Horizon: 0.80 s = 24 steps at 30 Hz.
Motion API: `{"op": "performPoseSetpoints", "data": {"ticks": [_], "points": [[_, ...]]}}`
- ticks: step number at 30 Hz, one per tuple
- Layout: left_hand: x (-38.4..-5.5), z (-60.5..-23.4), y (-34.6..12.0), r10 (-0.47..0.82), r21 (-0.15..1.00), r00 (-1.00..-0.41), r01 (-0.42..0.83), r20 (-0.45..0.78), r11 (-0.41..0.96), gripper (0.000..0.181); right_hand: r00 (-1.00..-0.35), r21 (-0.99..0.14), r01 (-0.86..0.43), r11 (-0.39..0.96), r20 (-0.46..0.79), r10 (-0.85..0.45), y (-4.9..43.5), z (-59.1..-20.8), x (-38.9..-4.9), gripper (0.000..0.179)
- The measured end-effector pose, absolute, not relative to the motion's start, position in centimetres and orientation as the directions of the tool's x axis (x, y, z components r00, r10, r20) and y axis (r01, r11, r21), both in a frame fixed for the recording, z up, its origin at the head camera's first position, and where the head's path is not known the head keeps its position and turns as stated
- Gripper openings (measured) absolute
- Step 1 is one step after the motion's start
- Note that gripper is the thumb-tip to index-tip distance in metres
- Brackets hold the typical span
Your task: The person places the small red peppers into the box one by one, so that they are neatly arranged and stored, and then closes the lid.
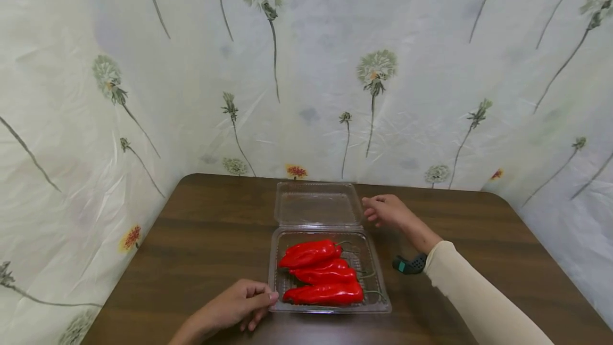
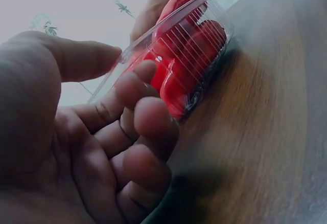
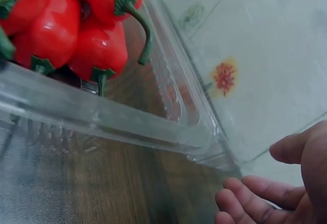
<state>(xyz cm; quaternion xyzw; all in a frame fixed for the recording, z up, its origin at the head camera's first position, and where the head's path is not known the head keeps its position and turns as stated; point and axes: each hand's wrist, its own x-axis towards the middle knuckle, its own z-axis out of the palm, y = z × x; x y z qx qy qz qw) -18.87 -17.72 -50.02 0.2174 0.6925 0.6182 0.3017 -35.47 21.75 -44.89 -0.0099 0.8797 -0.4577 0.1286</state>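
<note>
A clear plastic clamshell container point(image 1: 378, 281) lies opened out on the table, its lid point(image 1: 318, 204) folded back toward the wall. Several glossy red peppers point(image 1: 323, 293) with green stems fill the base, stacked on one another in the right wrist view. At the front left corner my left hand point(image 1: 244, 302) pinches the rim, thumb on top and index finger below; its other fingers curl loosely beside the wall. My right hand point(image 1: 388, 211) hovers by the lid's right edge, thumb and fingers point(image 3: 255, 196) apart with nothing between them.
The dark wooden table point(image 1: 206, 244) meets a wall point(image 1: 311, 68) hung with dandelion-patterned sheeting at its back edge. A dark band with a teal patch point(image 1: 402, 265) sits at my right wrist, by the cream sleeve point(image 1: 471, 286).
</note>
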Motion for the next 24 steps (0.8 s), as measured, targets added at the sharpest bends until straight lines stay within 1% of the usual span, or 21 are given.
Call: {"op": "performPoseSetpoints", "data": {"ticks": [3,10,16,24], "points": [[-18.8,-49.9,-17.8,0.694,0.988,-0.704,-0.078,-0.151,0.136,0.043,-0.955,-0.827,0.129,0.548,-0.252,-0.155,21.8,-45.5,-36.2,0.05],[-18.6,-49.8,-17.8,0.705,0.99,-0.695,-0.082,-0.139,0.114,0.042,-0.927,-0.886,0.215,0.411,-0.317,-0.198,21.9,-46.8,-36.7,0.044],[-18.6,-49.8,-17.8,0.707,0.99,-0.693,-0.081,-0.142,0.119,0.041,-0.926,-0.914,0.226,0.337,-0.308,-0.216,22.1,-47.2,-36.5,0.041],[-18.6,-49.9,-18.0,0.71,0.988,-0.688,-0.102,-0.152,0.114,0.036,-0.928,-0.927,0.216,0.305,-0.292,-0.23,22.1,-47.3,-36.5,0.04]]}}
